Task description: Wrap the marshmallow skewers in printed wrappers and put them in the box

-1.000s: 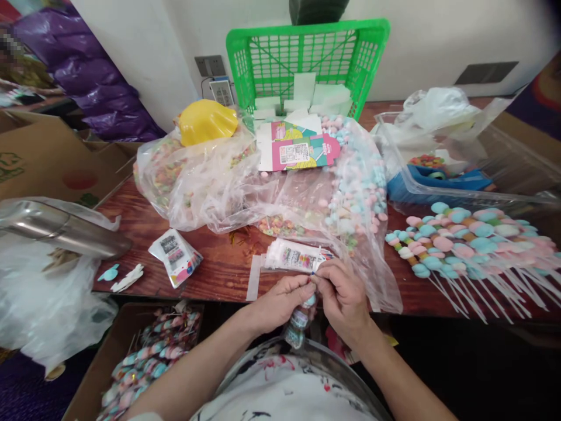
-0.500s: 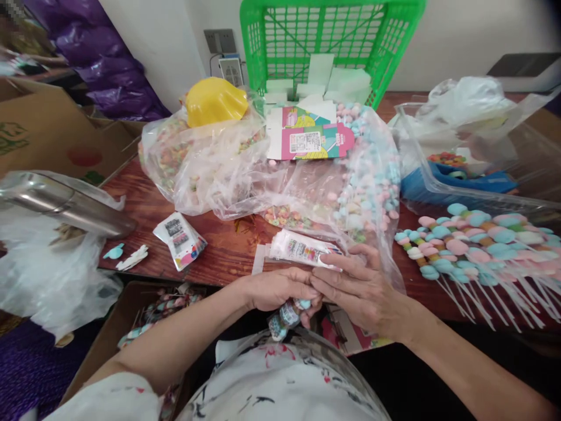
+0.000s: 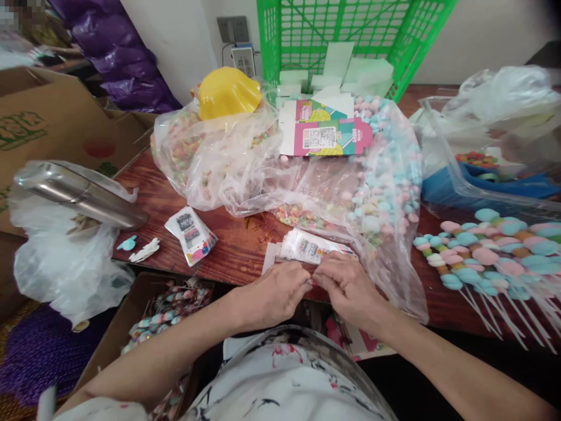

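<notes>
At the table's front edge, my left hand (image 3: 274,295) and my right hand (image 3: 350,289) meet, both with fingers closed in a pinch. Something small between the fingertips is too hidden to make out. Just beyond them lies a stack of printed clear wrappers (image 3: 309,247). Further left is a second stack of printed packets (image 3: 191,235). To the right of my right hand, candy skewers (image 3: 495,251) in pink and blue lie in a pile with white sticks. A large clear bag of candies (image 3: 385,169) spreads behind the wrappers, with a flattened printed box (image 3: 326,137) on it.
A steel flask (image 3: 83,196) lies on a plastic bag at left. Behind stand a yellow bowl (image 3: 228,93) and a green crate (image 3: 350,23). A clear bin (image 3: 495,196) is at right. Below the table, a carton holds more skewers (image 3: 162,316).
The wrapped candy skewer seen between my hands is now hidden from view. Both hands have turned and come together at the fingertips. The view has shifted, so the table items appear further right.
</notes>
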Action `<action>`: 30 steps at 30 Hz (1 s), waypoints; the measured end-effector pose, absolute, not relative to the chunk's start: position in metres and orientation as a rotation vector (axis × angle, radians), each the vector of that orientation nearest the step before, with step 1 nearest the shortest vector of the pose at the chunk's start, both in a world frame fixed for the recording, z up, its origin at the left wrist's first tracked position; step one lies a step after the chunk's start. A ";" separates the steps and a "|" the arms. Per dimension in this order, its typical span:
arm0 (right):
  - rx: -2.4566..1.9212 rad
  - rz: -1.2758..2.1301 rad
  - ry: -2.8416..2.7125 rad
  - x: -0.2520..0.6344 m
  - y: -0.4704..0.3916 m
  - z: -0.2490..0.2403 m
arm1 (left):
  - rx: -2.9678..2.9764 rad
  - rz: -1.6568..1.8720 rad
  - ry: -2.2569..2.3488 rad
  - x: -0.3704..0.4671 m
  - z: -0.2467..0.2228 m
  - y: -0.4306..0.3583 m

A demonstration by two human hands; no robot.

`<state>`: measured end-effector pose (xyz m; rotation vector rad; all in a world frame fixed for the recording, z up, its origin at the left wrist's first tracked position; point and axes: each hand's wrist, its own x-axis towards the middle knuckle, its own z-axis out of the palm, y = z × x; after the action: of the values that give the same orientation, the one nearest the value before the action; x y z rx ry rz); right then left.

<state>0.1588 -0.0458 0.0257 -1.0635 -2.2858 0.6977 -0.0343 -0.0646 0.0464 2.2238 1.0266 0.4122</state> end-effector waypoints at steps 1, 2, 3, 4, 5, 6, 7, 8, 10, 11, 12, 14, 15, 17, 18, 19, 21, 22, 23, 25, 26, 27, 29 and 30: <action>-1.114 0.804 -2.260 0.157 -0.044 0.023 | 2.283 0.460 1.047 -0.035 0.044 -0.067; -1.159 0.893 -2.241 0.155 -0.043 0.023 | 2.321 0.497 1.061 -0.036 0.042 -0.068; -1.189 0.930 -2.234 0.154 -0.042 0.024 | 2.337 0.524 1.074 -0.038 0.040 -0.069; -1.192 0.896 -2.249 0.152 -0.043 0.026 | 2.329 0.546 1.089 -0.039 0.038 -0.069; -1.160 0.799 -2.284 0.151 -0.044 0.030 | 2.292 0.569 1.108 -0.041 0.037 -0.069; -1.098 0.653 -2.334 0.149 -0.046 0.035 | 2.218 0.597 1.124 -0.043 0.037 -0.068; -1.017 0.476 -2.383 0.148 -0.048 0.040 | 2.100 0.626 1.124 -0.046 0.037 -0.067; -0.920 0.290 -2.428 0.147 -0.049 0.045 | 1.935 0.648 1.107 -0.049 0.037 -0.066; -0.718 0.015 -2.507 0.146 -0.050 0.052 | 1.515 0.631 1.035 -0.056 0.036 -0.065; -0.625 -0.055 -2.536 0.144 -0.050 0.054 | 1.299 0.589 0.996 -0.059 0.036 -0.066; -0.540 -0.084 -2.561 0.143 -0.048 0.054 | 1.112 0.537 0.963 -0.063 0.035 -0.066; -0.407 -0.065 -2.603 0.136 -0.045 0.051 | 0.871 0.457 0.932 -0.071 0.032 -0.070; -0.371 -0.031 -2.630 0.131 -0.043 0.049 | 0.828 0.444 0.929 -0.074 0.031 -0.072; -0.391 0.063 -2.691 0.119 -0.040 0.043 | 0.914 0.494 0.965 -0.082 0.030 -0.077; -0.439 0.123 -2.724 0.112 -0.038 0.040 | 1.048 0.542 1.006 -0.086 0.029 -0.079; -0.500 0.196 -2.746 0.104 -0.036 0.037 | 1.233 0.599 1.060 -0.090 0.028 -0.082; -0.615 0.396 -2.770 0.091 -0.027 0.033 | 1.657 0.701 1.189 -0.097 0.026 -0.087; -0.651 0.526 -2.781 0.085 -0.019 0.033 | 1.835 0.734 1.257 -0.101 0.024 -0.089; -0.676 0.663 -2.790 0.080 -0.010 0.033 | 1.959 0.758 1.325 -0.105 0.022 -0.090; -0.761 0.810 -2.806 0.073 0.012 0.035 | 2.018 0.822 1.451 -0.114 0.018 -0.093; -0.838 0.770 -2.823 0.071 0.023 0.036 | 1.962 0.869 1.493 -0.118 0.017 -0.093; -0.949 0.630 -2.845 0.069 0.033 0.036 | 1.857 0.930 1.512 -0.123 0.015 -0.094; -1.142 0.311 -2.858 0.065 0.048 0.034 | 1.529 1.046 1.487 -0.129 0.014 -0.093; -1.203 0.191 -2.858 0.063 0.051 0.030 | 1.327 1.090 1.452 -0.132 0.014 -0.092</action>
<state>0.0628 0.0513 0.0304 -1.2030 -2.8583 0.1914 -0.1316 -0.0915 0.0138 1.3266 1.4518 1.0900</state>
